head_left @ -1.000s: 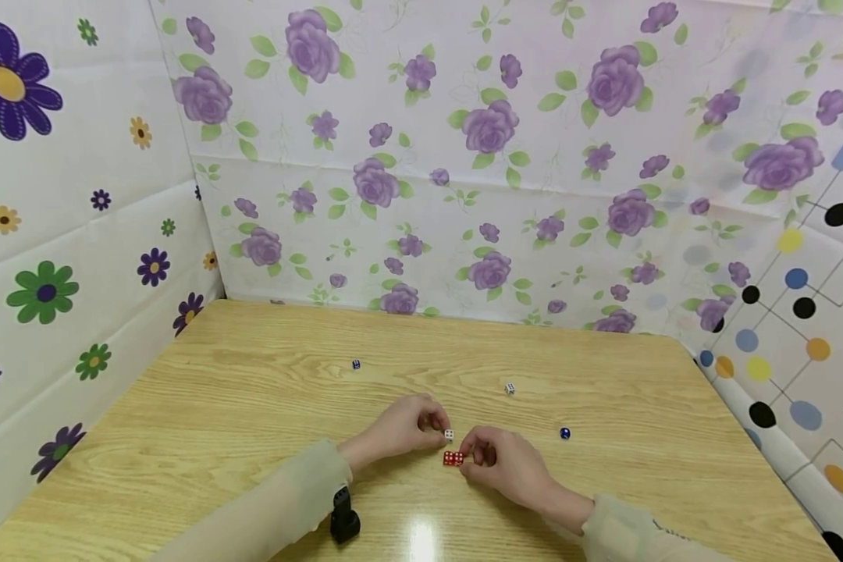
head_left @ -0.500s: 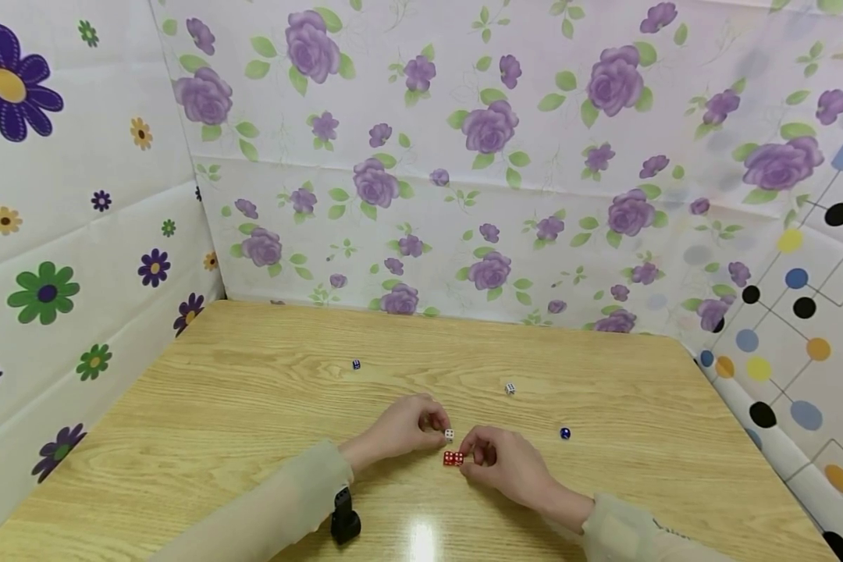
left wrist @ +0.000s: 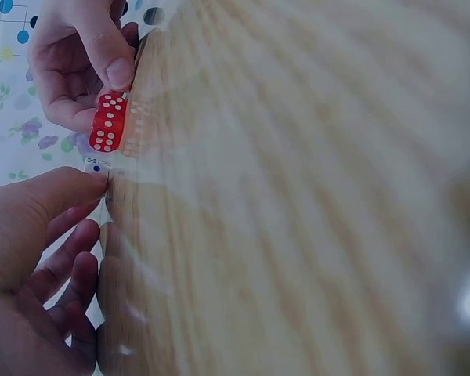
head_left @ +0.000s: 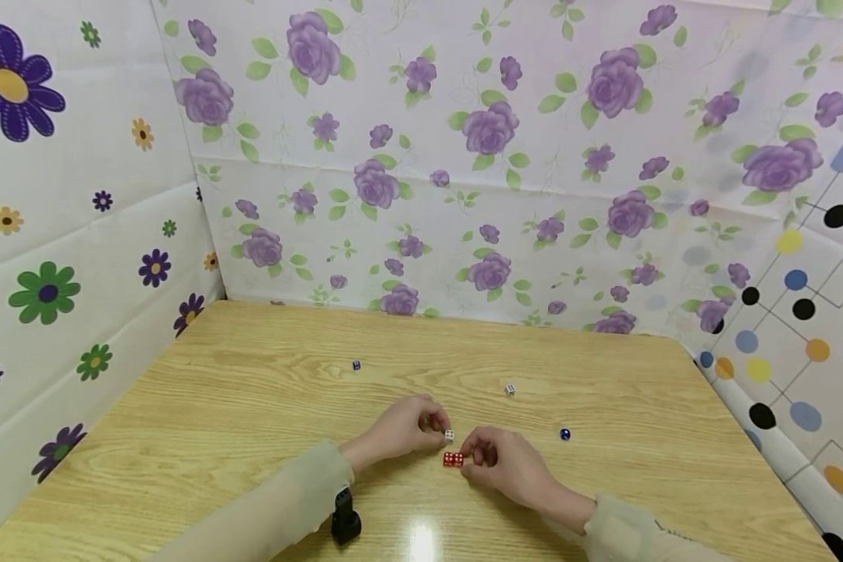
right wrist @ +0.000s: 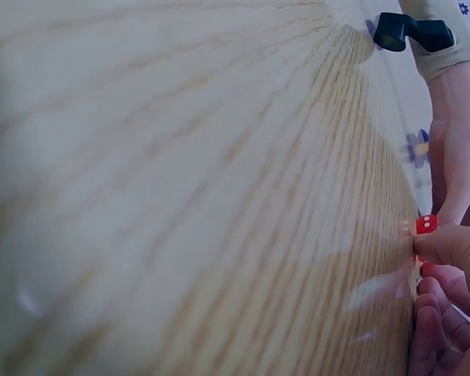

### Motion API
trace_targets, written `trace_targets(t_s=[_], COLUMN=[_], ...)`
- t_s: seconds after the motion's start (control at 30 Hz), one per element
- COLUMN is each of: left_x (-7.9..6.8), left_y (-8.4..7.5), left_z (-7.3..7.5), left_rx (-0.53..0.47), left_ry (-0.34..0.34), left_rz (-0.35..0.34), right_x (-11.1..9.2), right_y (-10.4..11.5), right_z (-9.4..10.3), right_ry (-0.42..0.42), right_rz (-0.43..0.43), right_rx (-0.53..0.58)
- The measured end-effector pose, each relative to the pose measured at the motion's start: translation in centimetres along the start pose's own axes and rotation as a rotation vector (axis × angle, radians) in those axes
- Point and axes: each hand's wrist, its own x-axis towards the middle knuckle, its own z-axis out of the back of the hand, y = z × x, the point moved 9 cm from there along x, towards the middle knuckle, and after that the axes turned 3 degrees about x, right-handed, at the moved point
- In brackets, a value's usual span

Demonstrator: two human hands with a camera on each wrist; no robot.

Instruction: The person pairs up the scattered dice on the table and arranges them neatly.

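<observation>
Two red dice sit side by side on the wooden table in front of me. My right hand pinches the right one between thumb and forefinger. Just behind the red pair is a white die, pinched by the thumb and forefinger of my left hand. In the left wrist view the red dice show white pips, and the white die is partly hidden by the left thumb. From the right wrist, one red die shows past the right thumb, the other mostly covered.
Another white die lies farther back to the right. One blue die is right of the right hand, and a second blue die lies back left. Patterned cloth walls the table's back and sides.
</observation>
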Motion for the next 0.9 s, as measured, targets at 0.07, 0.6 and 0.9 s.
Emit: trace_targets(t_s=[0.07, 0.6, 0.9], left_x=[0.0, 0.1, 0.1], left_y=[0.1, 0.0, 0.1], left_z=[0.0, -0.1, 0.0], left_rx=[-0.001, 0.007, 0.011], left_ry=[0.002, 0.003, 0.004], left_rz=[0.002, -0.003, -0.006], right_x=[0.0, 3.0, 4.8], right_y=[0.0, -2.5, -6.8], right_z=[0.0, 8.9, 11.1], right_ry=[0.009, -0.134, -0.136], right_rz=[0.009, 0.021, -0.101], right_rx=[0.012, -0.061, -0.036])
